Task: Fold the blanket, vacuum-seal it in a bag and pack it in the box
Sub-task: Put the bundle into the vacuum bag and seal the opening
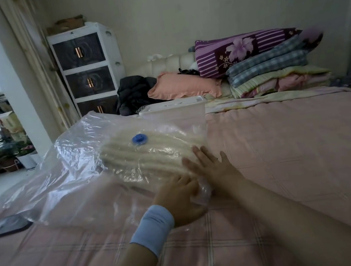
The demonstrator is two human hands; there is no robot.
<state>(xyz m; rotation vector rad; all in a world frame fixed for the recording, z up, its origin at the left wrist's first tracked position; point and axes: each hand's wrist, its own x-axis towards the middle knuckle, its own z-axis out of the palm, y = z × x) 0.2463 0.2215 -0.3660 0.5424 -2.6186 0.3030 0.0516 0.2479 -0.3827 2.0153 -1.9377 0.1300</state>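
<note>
a wide bed (280, 142) under a pink checked cover fills most of what we see, in a pale-walled room. at its head a stack of folded quilts (272, 67) sits beside a peach pillow (184, 86) and a heap of dark clothes (132, 91). a white drawer cabinet (88, 70) stands in the corner by the curtain, with potted plants (8, 156) on the floor nearer us. on the bed's left side lies the clear vacuum bag (66, 178), loose and crinkled, with the cream blanket (146, 155) folded inside under a blue valve (139, 139). just behind it stands the clear box (174, 111), white lid on top. our right hand (208, 164) rests flat, fingers spread, on the bagged blanket. our left hand (182, 200) – pale blue wristband (152, 227) on its wrist – curls round the bag's near corner.
</note>
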